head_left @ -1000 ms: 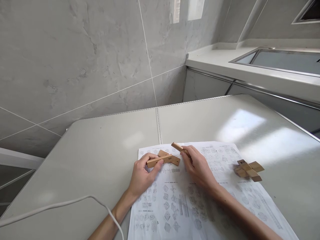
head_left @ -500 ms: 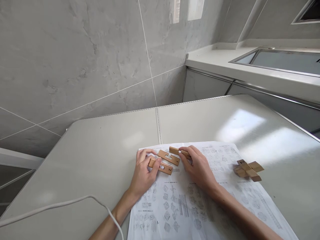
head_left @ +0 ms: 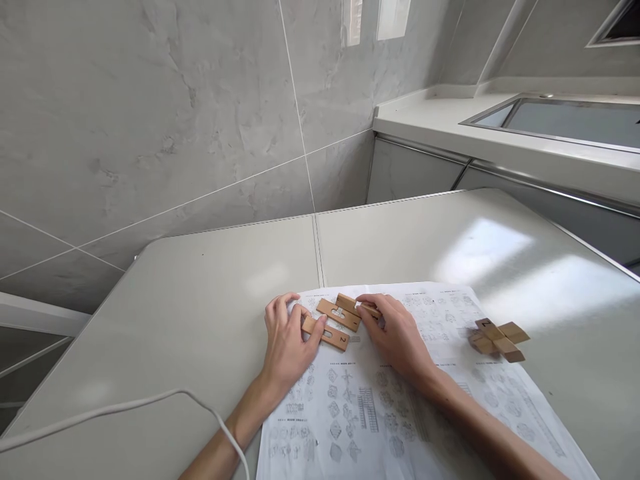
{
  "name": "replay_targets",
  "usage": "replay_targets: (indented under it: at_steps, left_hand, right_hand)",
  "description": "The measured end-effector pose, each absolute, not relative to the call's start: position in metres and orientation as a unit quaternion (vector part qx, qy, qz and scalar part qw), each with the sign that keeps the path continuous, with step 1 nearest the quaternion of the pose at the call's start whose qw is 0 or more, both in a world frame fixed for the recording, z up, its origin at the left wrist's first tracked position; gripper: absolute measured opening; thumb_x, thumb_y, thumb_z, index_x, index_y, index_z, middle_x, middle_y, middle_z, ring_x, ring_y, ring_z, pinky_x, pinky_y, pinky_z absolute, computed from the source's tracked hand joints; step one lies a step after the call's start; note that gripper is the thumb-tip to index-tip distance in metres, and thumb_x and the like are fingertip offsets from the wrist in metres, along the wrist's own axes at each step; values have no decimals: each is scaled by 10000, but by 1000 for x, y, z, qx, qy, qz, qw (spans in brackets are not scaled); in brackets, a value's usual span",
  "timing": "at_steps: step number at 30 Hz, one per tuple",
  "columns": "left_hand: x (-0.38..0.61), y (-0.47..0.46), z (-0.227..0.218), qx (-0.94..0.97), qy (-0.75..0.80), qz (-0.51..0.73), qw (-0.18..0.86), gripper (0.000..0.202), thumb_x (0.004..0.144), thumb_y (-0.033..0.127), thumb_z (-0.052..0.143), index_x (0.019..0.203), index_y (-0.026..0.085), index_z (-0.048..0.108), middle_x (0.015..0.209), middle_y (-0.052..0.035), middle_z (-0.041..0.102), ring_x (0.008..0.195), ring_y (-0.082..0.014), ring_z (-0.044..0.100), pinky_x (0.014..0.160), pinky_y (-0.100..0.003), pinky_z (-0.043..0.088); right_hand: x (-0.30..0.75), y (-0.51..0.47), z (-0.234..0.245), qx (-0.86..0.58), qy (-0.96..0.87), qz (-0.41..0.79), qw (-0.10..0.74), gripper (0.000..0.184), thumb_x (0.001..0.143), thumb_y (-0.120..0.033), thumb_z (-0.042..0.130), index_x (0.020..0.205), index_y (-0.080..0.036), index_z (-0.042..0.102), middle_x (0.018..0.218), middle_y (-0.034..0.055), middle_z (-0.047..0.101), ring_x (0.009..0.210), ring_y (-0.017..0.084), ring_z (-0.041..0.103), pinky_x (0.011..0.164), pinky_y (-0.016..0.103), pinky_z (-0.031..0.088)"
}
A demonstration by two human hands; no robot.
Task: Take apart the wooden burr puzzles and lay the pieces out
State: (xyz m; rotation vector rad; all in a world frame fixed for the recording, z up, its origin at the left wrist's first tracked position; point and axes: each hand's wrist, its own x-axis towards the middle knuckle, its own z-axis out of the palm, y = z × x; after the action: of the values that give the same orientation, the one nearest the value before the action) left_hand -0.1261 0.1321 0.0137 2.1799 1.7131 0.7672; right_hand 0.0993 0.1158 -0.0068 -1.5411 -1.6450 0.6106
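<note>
My left hand (head_left: 290,337) pinches the left part of a flat wooden puzzle piece marked 2 (head_left: 336,338), which has a slot in its middle. Just beyond it lies a second slotted wooden piece marked 1 (head_left: 350,320), flat on the printed sheet. My right hand (head_left: 395,330) has thumb and fingers closed on a third wooden piece (head_left: 346,303), partly covered by the fingers. That third piece sits against the far edge of the piece marked 1. All three lie roughly parallel.
Under the pieces is a large printed sheet (head_left: 345,413) with puzzle diagrams. A cross-shaped wooden assembly (head_left: 500,339) stands on its right side. A white cable (head_left: 150,401) crosses my left forearm. The pale table (head_left: 225,320) meets a tiled wall; a counter (head_left: 425,120) is at right.
The third piece has come closer to the piece marked 1, at its far edge. My left hand's fingers have shifted slightly left along the piece marked 2.
</note>
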Motion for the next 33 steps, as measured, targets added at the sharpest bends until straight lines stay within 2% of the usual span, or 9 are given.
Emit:
replay_targets:
  at_steps: [10, 14, 20, 25, 33]
  left_hand:
    - [-126, 130, 7, 767, 582, 255, 90, 270, 1045, 450, 618, 941, 206, 571, 1421, -170, 479, 1371, -394, 419, 1091, -619, 473]
    - [-126, 130, 5, 770, 574, 266, 84, 267, 1037, 464, 639, 1097, 212, 574, 1420, -163, 496, 1375, -385, 437, 1090, -613, 489]
    - [-127, 130, 4, 794, 536, 268, 100, 299, 1058, 405, 626, 1287, 235, 535, 1456, -136, 531, 1405, -355, 448, 1127, -589, 486]
    - [-126, 129, 10, 808, 504, 273, 136, 276, 1063, 345, 632, 1302, 256, 527, 1349, -98, 616, 1388, -324, 478, 1130, -546, 502]
    - [-125, 126, 13, 822, 471, 274, 167, 298, 1057, 375, 657, 1299, 252, 534, 1290, -100, 638, 1345, -314, 528, 1058, -505, 576]
  right_hand:
    - [98, 115, -2, -595, -659, 256, 383, 152, 1077, -303, 540, 1114, -262, 682, 1055, 71, 775, 998, 295, 683, 876, 467, 527]
    - [98, 115, -2, -588, -662, 265, 383, 167, 1087, -302, 517, 1111, -267, 679, 1063, 70, 774, 1018, 297, 683, 894, 472, 527]
    - [97, 114, -1, -577, -669, 267, 384, 176, 1092, -291, 502, 1105, -271, 676, 1054, 71, 762, 1006, 293, 681, 885, 474, 531]
    - [96, 114, 0, -577, -665, 269, 391, 189, 1093, -288, 499, 1104, -268, 686, 1099, 81, 738, 1005, 283, 684, 844, 446, 549]
    - [97, 114, -7, -580, -666, 254, 394, 210, 1091, -292, 504, 1131, -277, 710, 1141, 80, 729, 1063, 285, 695, 896, 453, 578]
